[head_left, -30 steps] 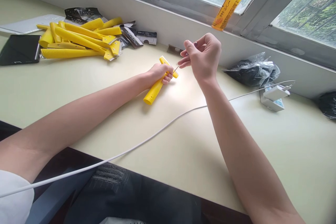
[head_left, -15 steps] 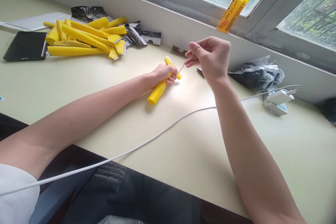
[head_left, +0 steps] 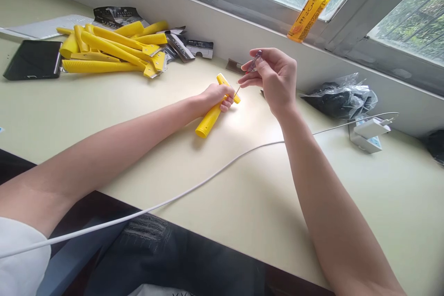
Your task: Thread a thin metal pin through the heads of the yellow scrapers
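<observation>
1. We have a T-shaped yellow tool (head_left: 208,122) at the table's (head_left: 208,199) middle, our left hand (head_left: 220,95) closed around its neck.
2. Our right hand (head_left: 279,76) pinches a thin screwdriver (head_left: 255,60) angled toward the tool's head; work there looks unfinished, contact hidden.
3. Similar yellow tools (head_left: 111,51) lie piled leftward; we can't tell which are done.
4. Since the earlier frame, our right hand has shifted slightly left, exposing more screwdriver handle.

The yellow tool (head_left: 210,120) looks plastic, its grip ribbed; the screwdriver (head_left: 255,60) has a glossy handle, metal shaft; the tabletop (head_left: 243,203) is smooth, the bag (head_left: 362,98) crinkled clear plastic, the trousers (head_left: 147,231) frayed cloth
</observation>
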{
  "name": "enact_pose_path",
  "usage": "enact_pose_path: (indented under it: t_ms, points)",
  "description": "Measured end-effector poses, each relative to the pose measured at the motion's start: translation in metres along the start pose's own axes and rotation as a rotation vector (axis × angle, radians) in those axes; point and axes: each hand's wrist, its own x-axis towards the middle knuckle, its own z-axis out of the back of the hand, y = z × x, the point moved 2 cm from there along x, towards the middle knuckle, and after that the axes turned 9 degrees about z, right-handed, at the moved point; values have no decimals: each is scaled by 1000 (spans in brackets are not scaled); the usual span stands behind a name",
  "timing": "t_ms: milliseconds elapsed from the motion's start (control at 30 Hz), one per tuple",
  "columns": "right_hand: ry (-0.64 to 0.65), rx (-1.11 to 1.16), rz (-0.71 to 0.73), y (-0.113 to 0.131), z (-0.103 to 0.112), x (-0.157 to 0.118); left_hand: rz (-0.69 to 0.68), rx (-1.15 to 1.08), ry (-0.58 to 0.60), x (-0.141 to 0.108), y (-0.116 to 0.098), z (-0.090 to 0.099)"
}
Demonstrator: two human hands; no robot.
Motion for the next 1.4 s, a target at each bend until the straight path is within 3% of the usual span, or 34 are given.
enact_pose_path:
  t_ms: [300, 500, 833, 1133, 1400]
  points:
    - [-57, -201, 117, -2, 1, -8, 6, 20, -11, -1, 1, -2]
    - [-73, -281, 104, 1, 10, -7, 46, 12, -44, -2, 0, -2]
    - [19, -117, 21, 11, 12, 3, 25, 11, 0, 3, 1, 1]
    - [-128, -78, -22, 3, -2, -3, 4, 38, -27, -2, -1, -1]
    - [-15, 10, -126, 23, 7, 3, 13, 22, -56, -7, -2, -5]
